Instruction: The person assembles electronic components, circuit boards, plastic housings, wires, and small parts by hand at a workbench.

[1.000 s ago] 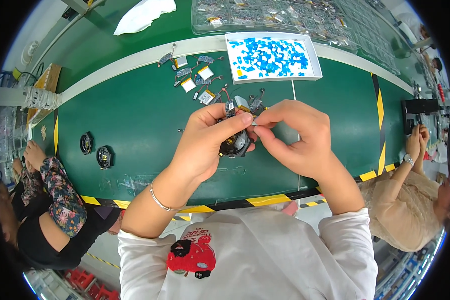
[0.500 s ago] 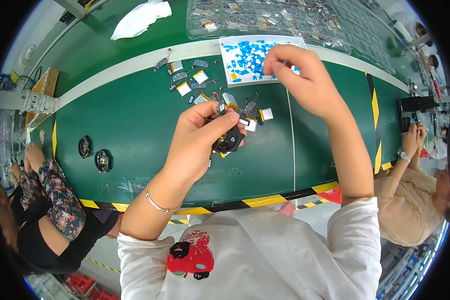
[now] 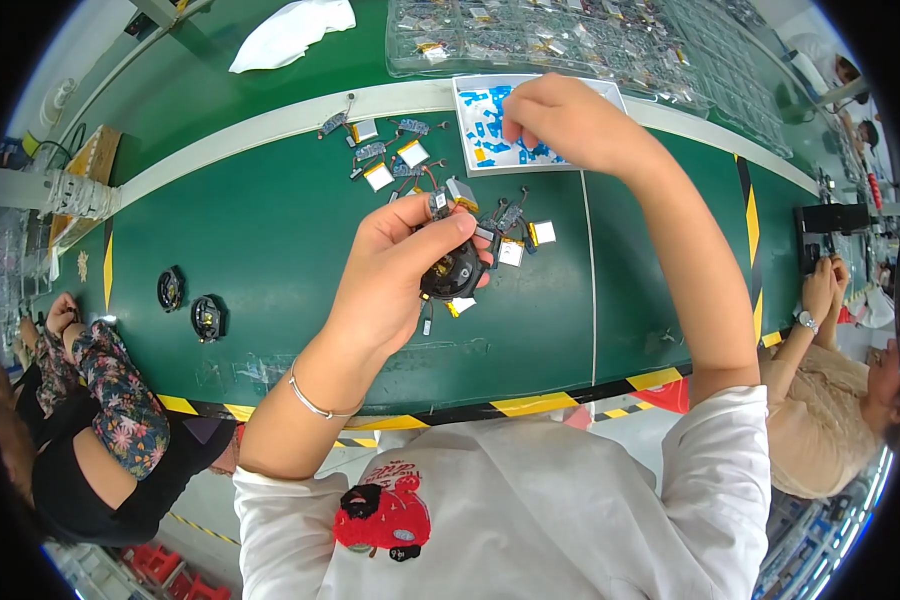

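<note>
My left hand [image 3: 390, 265] grips a black round housing [image 3: 454, 272], thumb across its top edge. A small circuit board with thin wires rises by the thumb, and a silver battery [image 3: 460, 196] shows just beyond the fingertips. Above the white tray [image 3: 530, 170] of small blue and white pieces [image 3: 490, 125], my right hand [image 3: 560, 120] is bent with its fingertips drawn together. What they hold, if anything, is hidden. Past my left hand lie several circuit boards wired to silver batteries [image 3: 411, 154].
Two black round housings [image 3: 207, 318] lie on the green table [image 3: 300, 230] at the left. Clear compartment trays [image 3: 530, 45] of parts stand behind a white rail [image 3: 270, 130]. A white cloth [image 3: 292, 32] lies far left. People sit on both sides.
My right hand has moved left and slightly up over the tray, its fingers dipping toward the pieces. My left hand keeps the housing in nearly the same place.
</note>
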`<state>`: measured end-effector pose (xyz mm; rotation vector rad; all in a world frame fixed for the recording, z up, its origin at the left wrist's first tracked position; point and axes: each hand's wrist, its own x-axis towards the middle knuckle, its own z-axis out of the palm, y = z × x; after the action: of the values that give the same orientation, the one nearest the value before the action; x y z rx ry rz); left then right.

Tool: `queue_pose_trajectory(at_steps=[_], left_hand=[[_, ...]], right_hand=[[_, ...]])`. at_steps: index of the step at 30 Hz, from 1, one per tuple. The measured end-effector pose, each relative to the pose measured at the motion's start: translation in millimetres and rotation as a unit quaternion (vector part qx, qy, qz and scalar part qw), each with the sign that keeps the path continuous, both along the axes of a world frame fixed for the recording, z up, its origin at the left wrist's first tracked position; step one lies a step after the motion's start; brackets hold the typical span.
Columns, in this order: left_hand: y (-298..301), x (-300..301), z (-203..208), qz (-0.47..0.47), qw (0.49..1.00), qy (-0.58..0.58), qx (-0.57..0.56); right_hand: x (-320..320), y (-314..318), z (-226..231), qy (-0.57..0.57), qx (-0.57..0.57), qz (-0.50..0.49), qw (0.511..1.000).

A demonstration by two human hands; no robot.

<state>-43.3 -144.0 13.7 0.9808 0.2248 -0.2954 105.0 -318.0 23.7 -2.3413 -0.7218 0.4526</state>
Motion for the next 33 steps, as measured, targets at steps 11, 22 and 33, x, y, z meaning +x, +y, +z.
queue_pose_trajectory(at_steps=[11,22,33], left_hand=[[2,-2,-2,-0.027,0.992,-0.060,-0.104],[2,-1,-1,0.028,0.999,-0.031,-0.027],[2,1,0,0.038,0.999,-0.039,-0.004]], right_hand=[[-9,-1,15,0.054,0.128,-0.041,0.989],[-10,3,6,0.061,0.133,-0.053,0.988],[2,20,16,-0.007,-0.167,0.033,0.985]])
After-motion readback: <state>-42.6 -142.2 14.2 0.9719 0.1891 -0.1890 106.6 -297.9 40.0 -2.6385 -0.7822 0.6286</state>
